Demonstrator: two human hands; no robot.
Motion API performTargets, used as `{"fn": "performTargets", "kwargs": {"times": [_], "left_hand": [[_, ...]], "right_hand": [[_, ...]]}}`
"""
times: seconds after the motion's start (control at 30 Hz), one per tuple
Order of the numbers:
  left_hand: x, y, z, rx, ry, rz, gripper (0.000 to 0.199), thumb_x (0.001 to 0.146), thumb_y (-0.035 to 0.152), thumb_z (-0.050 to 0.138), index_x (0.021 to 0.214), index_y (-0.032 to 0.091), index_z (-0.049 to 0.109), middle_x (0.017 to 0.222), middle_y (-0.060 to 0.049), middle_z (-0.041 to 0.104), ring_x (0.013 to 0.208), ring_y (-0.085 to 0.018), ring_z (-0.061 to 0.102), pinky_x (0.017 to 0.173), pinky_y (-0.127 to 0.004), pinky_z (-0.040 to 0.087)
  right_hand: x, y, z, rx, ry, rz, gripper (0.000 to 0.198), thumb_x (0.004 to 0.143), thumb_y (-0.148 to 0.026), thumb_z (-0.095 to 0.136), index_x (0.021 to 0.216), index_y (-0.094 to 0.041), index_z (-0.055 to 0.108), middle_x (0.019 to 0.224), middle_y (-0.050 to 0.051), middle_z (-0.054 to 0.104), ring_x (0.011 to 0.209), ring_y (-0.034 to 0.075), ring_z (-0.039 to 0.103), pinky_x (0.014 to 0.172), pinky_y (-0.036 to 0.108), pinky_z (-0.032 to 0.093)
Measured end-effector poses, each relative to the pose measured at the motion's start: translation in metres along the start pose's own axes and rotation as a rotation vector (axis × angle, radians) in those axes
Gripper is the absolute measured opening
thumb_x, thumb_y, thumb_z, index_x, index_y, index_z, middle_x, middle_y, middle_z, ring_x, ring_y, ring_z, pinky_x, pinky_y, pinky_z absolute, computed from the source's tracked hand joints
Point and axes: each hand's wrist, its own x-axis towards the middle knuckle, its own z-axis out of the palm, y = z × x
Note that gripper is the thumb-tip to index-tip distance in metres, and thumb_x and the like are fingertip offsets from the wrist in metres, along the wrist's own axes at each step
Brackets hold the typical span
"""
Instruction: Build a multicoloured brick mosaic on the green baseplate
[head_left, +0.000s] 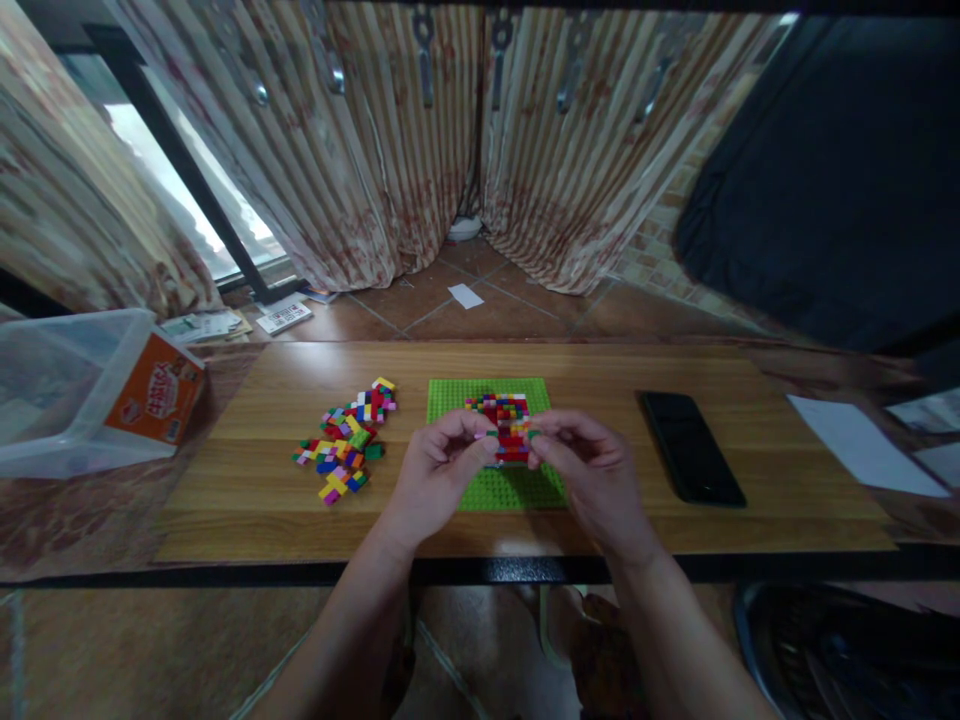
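A green studded baseplate (516, 490) lies flat on the wooden table, bearing a multicoloured structure of toy bricks (498, 402). Over its left side my left hand (439, 470) is closed, thumb and forefinger pinching a small pink brick (480, 435). From the right, my right hand (592, 465) reaches in with its fingertips closed on a small green brick (533, 436). Both hands are at the near part of the structure, where red bricks show between them. My fingers hide parts of the structure, so whether the pinched bricks touch it I cannot tell.
Loose coloured bricks (349, 440) lie in a pile on the left of the table (247, 470). To the right rests a black smartphone (691, 448). A clear plastic bin (67, 390) with an orange label stands beyond the left edge; white paper (862, 440) lies at the right.
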Motion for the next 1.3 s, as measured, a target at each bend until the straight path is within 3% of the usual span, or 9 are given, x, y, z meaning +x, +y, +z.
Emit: {"fn": "performTargets", "kwargs": {"times": [0.1,0.33,0.5,0.63,0.9,1.13,1.3], "left_hand": [[0.002,-0.002,-0.005,0.013,0.090,-0.020,0.022,0.078,0.036,0.072,0.082,0.015,0.066,0.067,0.002,0.061,0.062,-0.009,0.054,0.061,-0.021,0.044],[0.006,-0.005,-0.008,-0.031,0.237,-0.057,0.023,0.073,0.034,0.075,0.079,0.015,0.066,0.066,0.003,0.060,0.061,-0.009,0.052,0.060,-0.021,0.043],[0.006,-0.004,-0.008,-0.038,0.261,-0.052,0.019,0.073,0.032,0.074,0.077,0.015,0.067,0.064,0.003,0.060,0.060,-0.008,0.051,0.060,-0.021,0.042],[0.005,-0.004,-0.008,-0.019,0.253,-0.061,0.016,0.073,0.029,0.073,0.077,0.015,0.066,0.063,0.003,0.059,0.059,-0.008,0.051,0.058,-0.021,0.041],[0.004,-0.006,-0.009,-0.008,0.244,-0.089,0.015,0.075,0.028,0.070,0.078,0.014,0.066,0.065,0.003,0.059,0.060,-0.008,0.051,0.058,-0.021,0.041],[0.004,-0.009,-0.012,0.014,0.231,-0.090,0.016,0.076,0.029,0.069,0.080,0.014,0.066,0.065,0.003,0.059,0.059,-0.009,0.050,0.056,-0.021,0.039],[0.002,-0.008,-0.011,0.019,0.236,-0.100,0.014,0.075,0.028,0.069,0.079,0.014,0.066,0.065,0.002,0.060,0.059,-0.009,0.050,0.056,-0.021,0.039]], "right_hand": [[0.002,0.000,-0.007,-0.066,0.034,-0.048,0.019,0.085,-0.029,0.069,0.104,-0.029,0.074,0.073,-0.003,0.067,0.065,0.011,0.060,0.066,0.027,0.051],[0.004,0.005,-0.018,-0.452,0.077,-0.089,0.017,0.090,-0.036,0.063,0.099,-0.024,0.071,0.081,0.001,0.072,0.071,0.015,0.069,0.066,0.028,0.054],[0.006,0.009,-0.017,-0.631,0.116,-0.199,0.016,0.092,-0.035,0.060,0.099,-0.024,0.069,0.094,0.004,0.074,0.086,0.020,0.071,0.080,0.037,0.055],[0.008,0.012,-0.007,-0.670,0.111,-0.289,0.013,0.091,-0.031,0.060,0.092,-0.026,0.072,0.111,0.006,0.068,0.107,0.022,0.064,0.098,0.044,0.048],[0.010,0.035,0.007,-0.699,0.181,-0.135,0.012,0.082,-0.038,0.070,0.085,-0.029,0.078,0.128,0.007,0.058,0.124,0.029,0.051,0.107,0.053,0.036],[0.013,0.043,0.008,-0.587,0.229,-0.001,0.012,0.076,-0.035,0.071,0.081,-0.027,0.078,0.118,0.008,0.063,0.118,0.027,0.056,0.104,0.048,0.038],[0.016,0.045,0.015,-0.503,0.286,0.013,0.009,0.072,-0.029,0.068,0.073,-0.025,0.076,0.105,0.007,0.068,0.112,0.026,0.060,0.103,0.045,0.040]]}}
